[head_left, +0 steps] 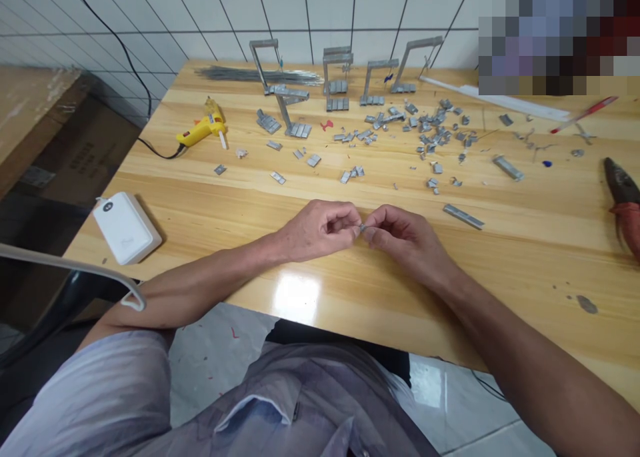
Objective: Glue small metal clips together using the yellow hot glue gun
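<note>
Over the front part of the wooden table, my left hand (323,230) and my right hand (406,238) meet fingertip to fingertip. Both pinch a tiny grey piece (363,228), mostly covered by the fingers, so its exact kind does not show. To the right of my right hand lies a narrow grey metal strip (464,217). Beyond the hands, small grey bent pieces (353,173) and a larger scatter of grey scraps (437,132) are spread about. Several upright grey frames with an arm on top (293,114) stand farther back.
A yellow glue gun (203,129) lies at the left, behind a white power bank (126,228). Thin grey rods (260,76) lie along the back. Pliers with red handles (625,204) are at the right edge, and a red pen (584,115) is behind them.
</note>
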`<state>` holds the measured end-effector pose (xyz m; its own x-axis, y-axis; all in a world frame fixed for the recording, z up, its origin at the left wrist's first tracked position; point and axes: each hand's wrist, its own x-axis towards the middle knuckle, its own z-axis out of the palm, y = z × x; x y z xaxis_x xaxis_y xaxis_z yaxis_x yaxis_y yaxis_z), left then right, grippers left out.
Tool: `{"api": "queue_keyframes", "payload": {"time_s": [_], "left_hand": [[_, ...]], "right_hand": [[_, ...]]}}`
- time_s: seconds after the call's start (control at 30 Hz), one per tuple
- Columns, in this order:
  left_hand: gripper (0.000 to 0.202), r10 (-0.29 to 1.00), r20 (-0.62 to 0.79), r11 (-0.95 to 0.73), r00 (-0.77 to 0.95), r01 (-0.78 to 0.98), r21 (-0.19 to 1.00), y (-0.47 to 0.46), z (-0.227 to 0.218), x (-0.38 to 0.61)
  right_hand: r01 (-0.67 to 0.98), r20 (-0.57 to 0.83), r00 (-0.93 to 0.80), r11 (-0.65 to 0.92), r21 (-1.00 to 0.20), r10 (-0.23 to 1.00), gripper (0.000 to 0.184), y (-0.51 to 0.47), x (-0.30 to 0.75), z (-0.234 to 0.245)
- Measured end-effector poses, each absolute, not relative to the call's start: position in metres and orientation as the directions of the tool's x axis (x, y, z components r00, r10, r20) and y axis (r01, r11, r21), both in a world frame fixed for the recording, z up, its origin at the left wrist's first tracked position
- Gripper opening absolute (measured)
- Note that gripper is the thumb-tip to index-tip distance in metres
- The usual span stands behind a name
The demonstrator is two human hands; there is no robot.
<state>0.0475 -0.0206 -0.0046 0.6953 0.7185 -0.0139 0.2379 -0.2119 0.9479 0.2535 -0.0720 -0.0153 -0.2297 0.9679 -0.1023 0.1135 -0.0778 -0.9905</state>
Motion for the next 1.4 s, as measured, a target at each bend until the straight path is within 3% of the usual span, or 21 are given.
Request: {"api": "queue_keyframes", "payload": {"time_s": [0.43, 0.77, 0.97, 1.4], "left_hand": [[0.014, 0.625, -0.082, -0.247, 0.776, 0.296, 0.923, -0.013, 0.0, 0.041], [0.004, 0.677, -0.065, -0.168, 0.733, 0.24, 0.956, -0.022, -0.005, 0.046], [0.021, 0.689, -0.07, -0.059, 0.721, 0.152, 0.987, -0.021, -0.002, 0.048], [0.02, 0.724, -0.012, -0.095, 0.69, 0.117, 0.989, -0.023, -0.007, 0.048]], "right_hand": [[0.161, -0.087, -0.283, -0.042, -0.986, 0.955, 0.014, -0.073, 0.255, -0.02], [0.122, -0.1, -0.323, -0.063, -0.99, 0.941, 0.019, -0.076, 0.257, -0.018], [0.032, -0.135, -0.26, -0.131, -0.991, 0.956, 0.018, -0.072, 0.256, -0.012], [-0.043, -0.166, -0.227, -0.18, -0.983, 0.96, 0.021, -0.072, 0.257, -0.018]]}}
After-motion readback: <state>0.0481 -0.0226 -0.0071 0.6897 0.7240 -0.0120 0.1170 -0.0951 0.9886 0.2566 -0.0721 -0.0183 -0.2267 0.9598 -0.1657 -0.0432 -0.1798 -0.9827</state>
